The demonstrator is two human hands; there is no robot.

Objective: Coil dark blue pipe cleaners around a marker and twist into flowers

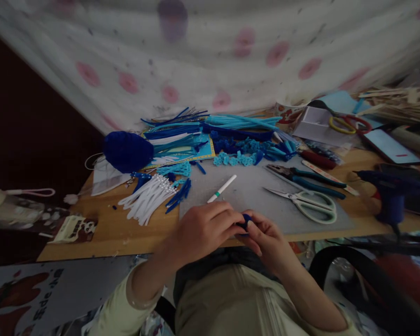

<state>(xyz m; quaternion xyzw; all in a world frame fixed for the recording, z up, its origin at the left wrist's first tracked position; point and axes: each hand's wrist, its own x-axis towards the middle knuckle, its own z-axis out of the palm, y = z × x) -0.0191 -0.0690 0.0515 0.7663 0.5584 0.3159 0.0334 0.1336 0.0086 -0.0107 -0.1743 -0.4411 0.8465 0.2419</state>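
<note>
My left hand [206, 228] and my right hand [266, 235] meet at the near edge of the grey mat [252, 191]. Together they pinch a small dark blue piece [245, 220], mostly hidden by the fingers; it looks like fuzzy pipe cleaner. Both hands have their fingers curled closed round it. Just beyond my left hand, on the mat, a white pen [222, 188] with a green band lies slantwise.
Green-handled scissors [310, 201] and blue-handled pliers [303, 177] lie on the mat's right side. A blue glue gun [388, 191] stands at the right. Blue pipe cleaners [238, 123], a dark blue pompom [128, 150] and white strips with beads [147, 197] crowd the back and left.
</note>
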